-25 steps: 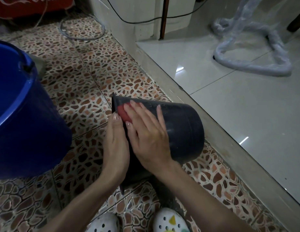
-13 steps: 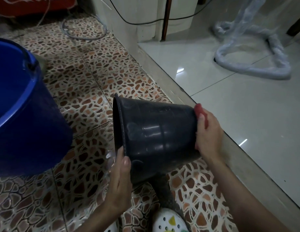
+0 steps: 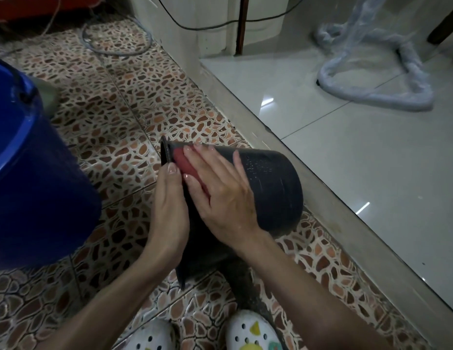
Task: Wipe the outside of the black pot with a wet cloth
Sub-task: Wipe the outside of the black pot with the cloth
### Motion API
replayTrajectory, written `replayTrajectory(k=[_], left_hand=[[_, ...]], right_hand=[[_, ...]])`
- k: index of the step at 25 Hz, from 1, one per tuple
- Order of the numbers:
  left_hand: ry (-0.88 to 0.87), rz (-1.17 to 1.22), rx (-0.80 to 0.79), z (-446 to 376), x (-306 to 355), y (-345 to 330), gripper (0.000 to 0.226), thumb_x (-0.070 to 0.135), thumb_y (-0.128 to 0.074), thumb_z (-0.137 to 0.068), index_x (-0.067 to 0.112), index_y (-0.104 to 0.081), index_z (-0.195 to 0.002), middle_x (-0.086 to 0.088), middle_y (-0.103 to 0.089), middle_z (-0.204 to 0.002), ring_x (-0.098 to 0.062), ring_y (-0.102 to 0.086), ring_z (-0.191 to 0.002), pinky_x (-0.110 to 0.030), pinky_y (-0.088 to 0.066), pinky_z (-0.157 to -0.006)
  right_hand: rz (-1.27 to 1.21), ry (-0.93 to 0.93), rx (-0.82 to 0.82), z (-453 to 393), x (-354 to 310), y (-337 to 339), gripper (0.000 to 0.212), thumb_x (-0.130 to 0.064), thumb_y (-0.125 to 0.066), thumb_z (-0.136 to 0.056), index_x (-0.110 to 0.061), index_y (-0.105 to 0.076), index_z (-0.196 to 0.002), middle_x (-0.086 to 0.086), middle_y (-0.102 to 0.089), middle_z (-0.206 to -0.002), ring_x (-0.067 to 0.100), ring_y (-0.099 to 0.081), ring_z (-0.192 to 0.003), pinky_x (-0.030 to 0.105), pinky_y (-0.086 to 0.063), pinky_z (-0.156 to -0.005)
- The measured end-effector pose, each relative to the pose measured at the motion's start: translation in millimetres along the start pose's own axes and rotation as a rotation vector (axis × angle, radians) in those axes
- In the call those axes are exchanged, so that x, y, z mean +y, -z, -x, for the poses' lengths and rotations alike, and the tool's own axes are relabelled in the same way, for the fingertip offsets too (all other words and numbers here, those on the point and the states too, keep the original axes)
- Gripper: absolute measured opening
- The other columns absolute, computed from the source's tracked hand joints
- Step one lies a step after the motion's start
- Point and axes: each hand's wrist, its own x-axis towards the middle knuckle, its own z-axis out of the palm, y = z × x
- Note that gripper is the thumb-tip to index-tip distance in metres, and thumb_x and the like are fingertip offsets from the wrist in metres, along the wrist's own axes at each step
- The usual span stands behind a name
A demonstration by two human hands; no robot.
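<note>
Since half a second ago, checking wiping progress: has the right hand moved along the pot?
Yes. The right hand slid from the black pot's base to its rim end.

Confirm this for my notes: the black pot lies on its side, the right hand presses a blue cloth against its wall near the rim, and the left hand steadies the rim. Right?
Not quite: the cloth is red, not blue, as the head view shows. The rest stands: the black pot lies on its side, the right hand presses the cloth against its wall near the rim, and the left hand steadies the rim.

Right hand [image 3: 220,190] flat, left hand [image 3: 170,205] cupped
</note>
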Motion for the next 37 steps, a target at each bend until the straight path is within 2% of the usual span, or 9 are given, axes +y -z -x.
replayTrajectory(k=[3,5,7,12,17,20,25,32,37], left_hand=[[-0.054,0.016,-0.069,14.8,-13.1,6.4,0.051,0.056,-0.029,-0.101,0.029,-0.046,-0.141,0.014,-0.058,-0.133,0.005,-0.055,-0.122,-0.026,-0.047,-0.103],[-0.052,-0.016,-0.079,27.9,-18.9,10.4,0.052,0.053,-0.026,-0.097,0.029,-0.046,-0.139,0.016,-0.059,-0.125,0.013,-0.057,-0.110,-0.011,-0.051,-0.086],[-0.056,-0.043,-0.083,41.6,-23.4,10.7,0.047,0.052,-0.022,-0.100,0.035,-0.044,-0.138,0.027,-0.058,-0.119,0.021,-0.054,-0.105,-0.002,-0.047,-0.076],[0.010,0.114,-0.172,48.6,-21.8,17.4,0.044,0.050,-0.035,-0.093,0.039,-0.051,-0.133,0.022,-0.064,-0.123,0.000,-0.062,-0.114,-0.029,-0.053,-0.089],[0.271,0.158,-0.156,-24.1,30.1,4.2,0.061,0.064,-0.034,-0.098,0.019,-0.064,-0.125,-0.007,-0.076,-0.109,-0.022,-0.075,-0.093,-0.033,-0.059,-0.066],[0.259,0.149,-0.197,-33.1,27.1,2.7,0.065,0.062,-0.027,-0.101,0.017,-0.060,-0.132,-0.006,-0.071,-0.121,-0.021,-0.069,-0.110,-0.031,-0.056,-0.078],[0.112,0.081,-0.191,-18.4,-11.5,15.8,0.071,0.071,-0.036,-0.088,0.032,-0.043,-0.148,0.002,-0.047,-0.152,-0.016,-0.047,-0.138,-0.047,-0.038,-0.113],[0.018,0.020,-0.236,33.4,-28.1,20.4,0.051,0.061,-0.026,-0.100,0.041,-0.041,-0.145,0.017,-0.054,-0.141,-0.001,-0.051,-0.131,-0.035,-0.046,-0.105],[0.097,0.186,-0.321,20.8,6.6,16.6,0.049,0.052,-0.033,-0.101,0.022,-0.061,-0.128,0.002,-0.074,-0.118,-0.013,-0.072,-0.106,-0.026,-0.061,-0.074]], right_hand=[[0.092,-0.115,0.015,-7.4,24.4,3.5,0.049,-0.047,-0.034,-0.100,-0.026,-0.051,-0.141,-0.007,-0.051,-0.145,0.009,-0.044,-0.136,0.056,-0.007,-0.120],[0.109,-0.259,0.022,-2.8,54.4,11.8,0.047,-0.049,-0.032,-0.101,-0.031,-0.050,-0.140,-0.011,-0.052,-0.144,0.006,-0.044,-0.134,0.053,-0.005,-0.122],[0.095,-0.381,0.040,3.7,87.8,25.7,0.043,-0.047,-0.032,-0.103,-0.033,-0.051,-0.139,-0.013,-0.052,-0.142,0.007,-0.045,-0.132,0.043,-0.013,-0.121],[-0.161,-0.786,0.371,26.0,117.2,49.7,0.034,-0.030,-0.044,-0.103,-0.020,-0.060,-0.131,-0.002,-0.062,-0.125,0.017,-0.056,-0.119,0.015,-0.043,-0.092],[-0.210,-0.174,0.205,51.7,25.8,25.6,0.038,-0.034,-0.043,-0.104,-0.029,-0.045,-0.141,-0.005,-0.049,-0.148,0.012,-0.041,-0.140,0.045,-0.030,-0.118],[-0.100,0.014,0.005,37.6,6.0,9.7,0.045,-0.034,-0.032,-0.105,-0.023,-0.036,-0.148,-0.003,-0.034,-0.157,0.013,-0.021,-0.149,0.047,-0.012,-0.123],[0.031,-0.042,-0.069,-1.8,18.3,9.0,0.049,-0.042,-0.026,-0.104,-0.029,-0.035,-0.150,-0.009,-0.035,-0.157,0.008,-0.025,-0.147,0.047,-0.010,-0.122],[0.083,-0.460,0.046,6.0,105.3,37.3,0.044,-0.044,-0.031,-0.103,-0.032,-0.051,-0.140,-0.010,-0.051,-0.143,0.011,-0.044,-0.132,0.045,-0.030,-0.115],[-0.144,-0.676,0.415,33.3,102.3,51.6,0.035,-0.029,-0.041,-0.104,-0.023,-0.054,-0.136,-0.003,-0.055,-0.134,0.015,-0.046,-0.124,0.029,-0.041,-0.100]])
